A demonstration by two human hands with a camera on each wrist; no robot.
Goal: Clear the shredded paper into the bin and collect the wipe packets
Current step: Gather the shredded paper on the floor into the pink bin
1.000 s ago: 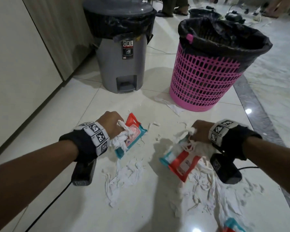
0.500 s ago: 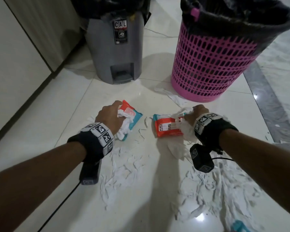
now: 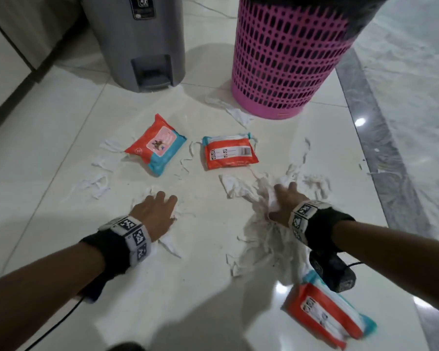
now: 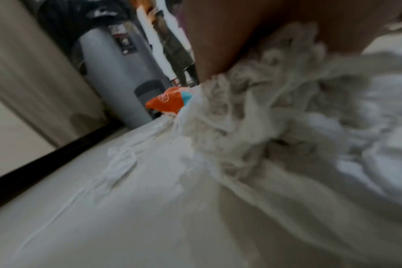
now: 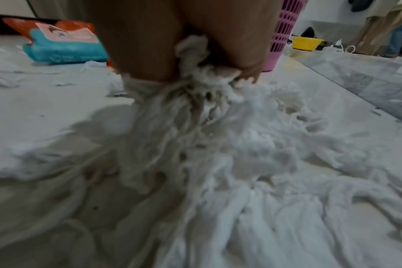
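Note:
Two red-and-teal wipe packets lie free on the white floor, one face up (image 3: 155, 144) and one label side up (image 3: 230, 151). A third packet (image 3: 325, 317) lies near my right forearm. My left hand (image 3: 160, 206) has its fingers curled down into a small clump of shredded paper (image 4: 264, 117). My right hand (image 3: 280, 198) grips a larger bunch of shreds (image 5: 195, 87) between thumb and fingers, with long strands trailing back toward me. The pink basket (image 3: 289, 59) with a black liner stands just beyond the packets.
A grey pedal bin (image 3: 142, 41) stands left of the basket. Loose shreds (image 3: 94, 183) lie left of my left hand, and a strip (image 3: 228, 110) by the basket's base. A dark baseboard (image 3: 10, 102) runs along the left; a grey stone band (image 3: 380, 153) on the right.
Both hands have let go of the two wipe packets, which now lie near the bins. The hands have drawn back toward me and closed on the shredded paper.

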